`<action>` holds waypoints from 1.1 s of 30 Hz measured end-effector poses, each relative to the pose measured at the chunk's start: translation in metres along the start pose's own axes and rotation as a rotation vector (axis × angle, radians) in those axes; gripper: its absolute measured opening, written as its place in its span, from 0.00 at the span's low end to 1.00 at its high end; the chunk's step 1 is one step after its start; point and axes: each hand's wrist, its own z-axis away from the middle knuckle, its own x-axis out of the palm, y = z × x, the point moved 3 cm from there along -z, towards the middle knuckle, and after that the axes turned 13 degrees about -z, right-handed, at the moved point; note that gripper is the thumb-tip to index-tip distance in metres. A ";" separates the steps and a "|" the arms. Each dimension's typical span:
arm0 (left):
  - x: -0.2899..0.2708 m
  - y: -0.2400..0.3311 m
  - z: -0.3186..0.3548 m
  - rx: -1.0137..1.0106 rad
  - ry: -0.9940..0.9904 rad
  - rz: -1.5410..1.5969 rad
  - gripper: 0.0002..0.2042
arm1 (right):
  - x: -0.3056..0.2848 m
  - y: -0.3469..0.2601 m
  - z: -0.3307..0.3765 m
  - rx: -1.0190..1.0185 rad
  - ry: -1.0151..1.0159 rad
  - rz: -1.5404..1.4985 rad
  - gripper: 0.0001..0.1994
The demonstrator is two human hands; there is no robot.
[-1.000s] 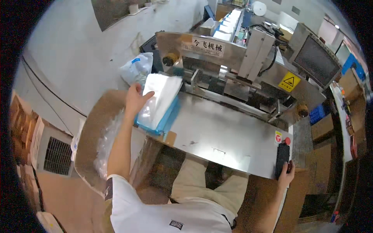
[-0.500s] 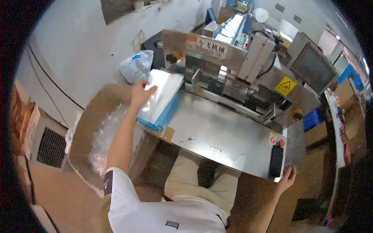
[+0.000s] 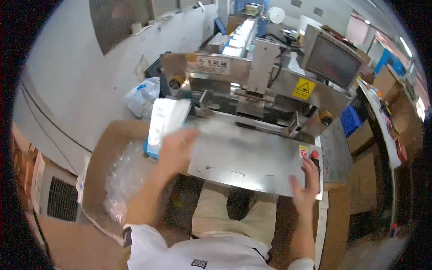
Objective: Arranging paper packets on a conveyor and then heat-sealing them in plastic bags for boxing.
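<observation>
Smeared by motion, my left hand [image 3: 177, 148] hovers at the left end of the metal worktable [image 3: 243, 155], beside a stack of white plastic sheets or bags [image 3: 167, 118]. Whether its fingers hold anything cannot be made out, though a faint pale blur lies just past them. Under the white stack, a blue edge [image 3: 151, 150] shows. My right hand [image 3: 307, 186] is over the table's right end with thumb and fingers apart and nothing seen in them. It partly covers a dark block [image 3: 316, 173] below a red push button [image 3: 314, 154].
A steel machine frame [image 3: 252, 67] with a tilted screen [image 3: 335, 58] spans the table's far side. To the left stands a cardboard box [image 3: 101, 157] with clear plastic film [image 3: 128, 180] inside. A white plastic bag [image 3: 143, 96] rests by the wall; a blue crate [image 3: 351, 120] sits at right.
My left hand has come off the white stack and moved right and nearer. My right hand has risen from the table's front right corner to over its right end. The view has shifted too.
</observation>
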 end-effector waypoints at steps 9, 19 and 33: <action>0.030 0.098 0.082 -0.141 -0.514 0.485 0.08 | 0.068 -0.016 -0.005 0.262 -0.630 -0.277 0.03; 0.108 0.071 0.113 -0.612 -0.466 0.494 0.10 | 0.062 -0.021 0.002 -0.324 -0.458 -0.099 0.09; 0.100 0.083 0.042 0.384 -0.899 0.091 0.11 | 0.055 0.019 -0.004 -0.118 -0.773 -0.284 0.09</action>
